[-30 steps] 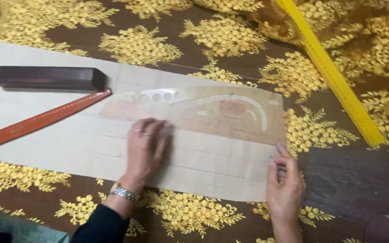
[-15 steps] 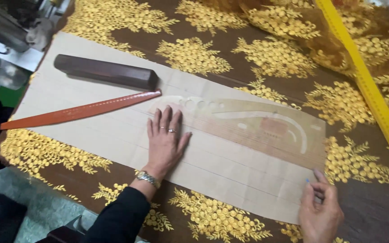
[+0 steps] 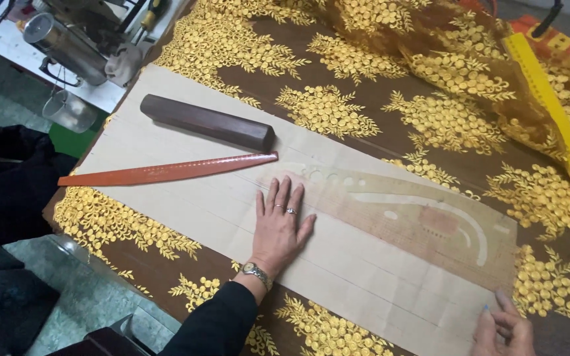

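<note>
Head view | left hand (image 3: 278,227) lying flat, fingers spread, pressing paper (image 3: 186,204) beside clear curve (image 3: 423,224) | right hand (image 3: 504,328) at paper's corner, fingers seemingly pinching its edge | wooden bar (image 3: 206,122) resting on paper's far end

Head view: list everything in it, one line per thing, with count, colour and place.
fabric: one, brown with gold flower clusters, covering the table
sheer fabric: one, gold-patterned, bunched at the top right
paper: one long strip, cream, lying diagonally on the fabric
block: one, dark brown, on the paper's upper left end
curved ruler: one, orange-red, on the paper below the block
template: one, clear with cut-outs, on the paper's right half
yellow ruler: one, along the right edge
sewing machine: one, metal, top left
cup: one, clear, left of the table
left hand: flat on the paper, rings and a wristwatch
right hand: at the paper's lower right corner, partly cut off
</note>
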